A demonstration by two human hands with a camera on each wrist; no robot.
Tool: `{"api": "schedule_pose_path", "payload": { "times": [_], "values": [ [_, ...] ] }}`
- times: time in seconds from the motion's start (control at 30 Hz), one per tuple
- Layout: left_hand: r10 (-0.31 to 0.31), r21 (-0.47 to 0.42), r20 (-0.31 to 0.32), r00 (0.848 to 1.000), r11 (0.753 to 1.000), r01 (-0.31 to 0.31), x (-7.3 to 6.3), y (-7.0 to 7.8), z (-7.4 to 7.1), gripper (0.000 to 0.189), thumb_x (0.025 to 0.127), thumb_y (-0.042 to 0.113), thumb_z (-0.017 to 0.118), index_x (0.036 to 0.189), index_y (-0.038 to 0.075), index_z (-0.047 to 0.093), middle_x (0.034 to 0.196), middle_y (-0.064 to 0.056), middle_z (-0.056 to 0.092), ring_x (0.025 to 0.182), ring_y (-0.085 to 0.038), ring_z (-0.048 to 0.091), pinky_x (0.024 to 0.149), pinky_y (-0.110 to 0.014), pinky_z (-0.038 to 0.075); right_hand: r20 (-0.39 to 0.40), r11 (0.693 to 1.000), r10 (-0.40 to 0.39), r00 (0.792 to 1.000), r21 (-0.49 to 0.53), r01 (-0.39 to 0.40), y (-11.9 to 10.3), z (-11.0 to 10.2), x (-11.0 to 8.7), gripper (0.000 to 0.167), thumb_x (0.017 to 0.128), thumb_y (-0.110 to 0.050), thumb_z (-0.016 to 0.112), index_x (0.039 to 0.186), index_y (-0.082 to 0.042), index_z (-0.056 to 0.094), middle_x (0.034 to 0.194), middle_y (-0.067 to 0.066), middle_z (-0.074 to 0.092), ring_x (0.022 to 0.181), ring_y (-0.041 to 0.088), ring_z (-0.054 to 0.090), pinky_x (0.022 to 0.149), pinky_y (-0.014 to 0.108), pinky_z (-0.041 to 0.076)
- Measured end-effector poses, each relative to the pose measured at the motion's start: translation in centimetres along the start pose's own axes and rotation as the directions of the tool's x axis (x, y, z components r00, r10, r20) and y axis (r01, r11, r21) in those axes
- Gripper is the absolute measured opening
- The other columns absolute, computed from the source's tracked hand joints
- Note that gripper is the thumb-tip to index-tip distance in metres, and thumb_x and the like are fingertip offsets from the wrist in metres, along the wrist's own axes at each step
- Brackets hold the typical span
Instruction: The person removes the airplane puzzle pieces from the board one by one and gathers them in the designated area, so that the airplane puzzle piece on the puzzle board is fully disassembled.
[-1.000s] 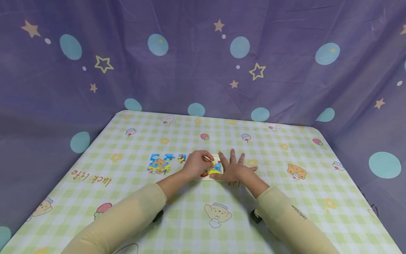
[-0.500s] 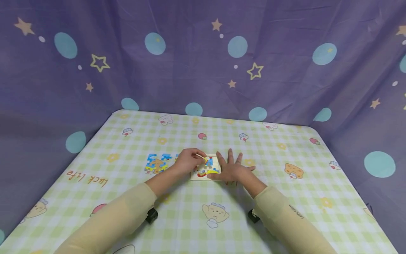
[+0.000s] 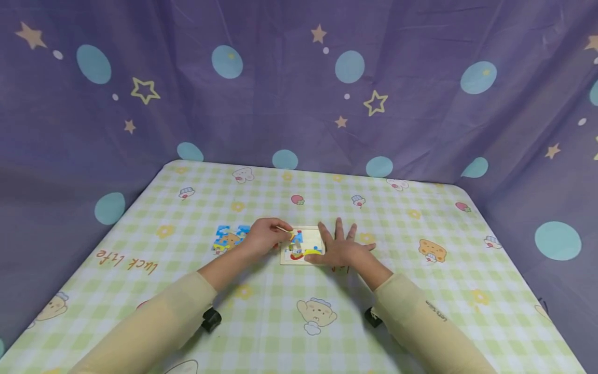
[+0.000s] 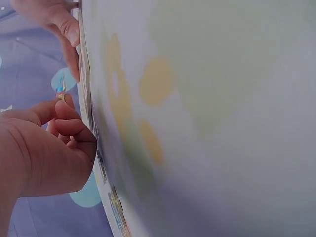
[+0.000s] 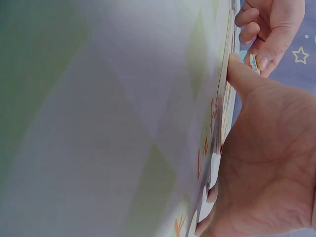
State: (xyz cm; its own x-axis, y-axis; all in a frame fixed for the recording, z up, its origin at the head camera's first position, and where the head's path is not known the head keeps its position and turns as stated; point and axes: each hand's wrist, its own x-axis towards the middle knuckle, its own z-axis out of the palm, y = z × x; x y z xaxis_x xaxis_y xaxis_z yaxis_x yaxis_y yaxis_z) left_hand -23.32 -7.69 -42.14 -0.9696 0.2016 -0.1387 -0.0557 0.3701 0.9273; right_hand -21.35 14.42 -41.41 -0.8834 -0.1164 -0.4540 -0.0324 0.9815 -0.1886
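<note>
"luck life" lettering point(image 3: 132, 263) on the checked tablecloth point(image 3: 261, 332)

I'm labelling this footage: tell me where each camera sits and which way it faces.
Head: on the head, facing forward and down; left hand, right hand and sleeves show over the tablecloth.
Left wrist: on that wrist, facing the left hand and its pinched puzzle piece; the right hand shows partly.
Right wrist: on that wrist, facing the right hand against the puzzle tray; the left hand shows partly.
Shared: both wrist views show both hands and the puzzle piece.
</note>
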Motion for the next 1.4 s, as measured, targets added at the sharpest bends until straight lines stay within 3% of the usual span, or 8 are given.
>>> {"api": "schedule_pose_path", "payload": {
  "times": [0.2,0.5,0.67,0.8,0.87,1.17,1.4],
  "values": [
    [-0.027,-0.011,-0.005,1.0,1.0,0.027,-0.5,-0.3,-1.0,0.017,0.092,0.01,0.072,0.108,0.003,0.074,0.081,-0.011,0.07,0.052,-0.016,0.048,0.051,-0.027,0.04,0.015,1.0,0.023,1.0,-0.009,-0.023,0.2,0.4,0.7,0.114,0.075,-0.093,0.048,0.161,-0.042,-0.006,0.166,0.013,-0.021,0.146,0.052,-0.018,0.083,0.093,0.008],
    [-0.011,0.028,-0.015,1.0,1.0,0.011,-1.5,-1.0,-3.0,0.017,0.092,0.011,0.072,0.107,0.002,0.075,0.089,-0.007,0.072,0.056,-0.017,0.052,0.056,-0.029,0.045,0.018,1.0,0.02,1.0,-0.002,-0.02,0.3,0.4,0.9,0.111,0.077,-0.09,0.048,0.161,-0.042,-0.008,0.165,0.012,-0.024,0.146,0.05,-0.019,0.085,0.093,0.007],
    [-0.021,0.083,-0.034,0.999,0.996,0.024,-1.9,-1.4,-4.0,0.02,0.093,0.014,0.072,0.109,0.004,0.076,0.104,-0.009,0.072,0.059,-0.017,0.054,0.06,-0.031,0.047,0.005,1.0,-0.005,1.0,0.012,0.005,-0.1,-0.3,-0.4,0.107,0.083,-0.084,0.051,0.163,-0.038,-0.003,0.166,0.015,-0.02,0.146,0.052,-0.017,0.086,0.092,0.01],
    [-0.024,0.106,-0.035,0.999,0.994,0.028,-2.2,-1.7,-4.7,0.021,0.093,0.015,0.072,0.111,0.003,0.075,0.117,-0.012,0.07,0.062,-0.017,0.055,0.061,-0.031,0.049,0.008,1.0,-0.005,1.0,0.014,0.005,-0.1,-0.2,-0.3,0.108,0.081,-0.086,0.051,0.163,-0.038,-0.003,0.166,0.014,-0.02,0.146,0.052,-0.017,0.086,0.093,0.009],
    [-0.031,0.116,-0.036,0.999,0.993,0.035,-2.2,-1.9,-5.0,0.021,0.093,0.015,0.072,0.11,0.003,0.076,0.114,-0.012,0.071,0.061,-0.016,0.054,0.06,-0.031,0.048,0.004,1.0,-0.006,1.0,0.008,0.006,0.3,0.3,0.6,0.111,0.078,-0.089,0.05,0.162,-0.04,-0.004,0.166,0.014,-0.02,0.146,0.053,-0.017,0.084,0.093,0.008],
    [-0.059,0.196,-0.053,0.997,0.978,0.068,-2.3,-2.4,-5.7,0.018,0.091,0.015,0.076,0.106,0.006,0.077,0.098,-0.005,0.073,0.077,-0.019,0.059,0.062,-0.03,0.049,-0.002,1.0,0.002,1.0,0.009,-0.002,0.4,0.5,0.8,0.115,0.074,-0.093,0.047,0.161,-0.041,-0.006,0.166,0.014,-0.021,0.145,0.053,-0.019,0.077,0.095,0.006],
    [-0.074,0.244,-0.06,0.995,0.966,0.086,-2.5,-2.4,-5.9,0.014,0.089,0.015,0.078,0.101,0.009,0.078,0.096,-0.003,0.073,0.091,-0.02,0.061,0.074,-0.03,0.048,0.01,1.0,0.002,1.0,0.013,-0.002,0.3,0.3,0.6,0.115,0.074,-0.093,0.048,0.161,-0.041,-0.006,0.166,0.013,-0.022,0.145,0.053,-0.019,0.08,0.094,0.007]
  ]
}}
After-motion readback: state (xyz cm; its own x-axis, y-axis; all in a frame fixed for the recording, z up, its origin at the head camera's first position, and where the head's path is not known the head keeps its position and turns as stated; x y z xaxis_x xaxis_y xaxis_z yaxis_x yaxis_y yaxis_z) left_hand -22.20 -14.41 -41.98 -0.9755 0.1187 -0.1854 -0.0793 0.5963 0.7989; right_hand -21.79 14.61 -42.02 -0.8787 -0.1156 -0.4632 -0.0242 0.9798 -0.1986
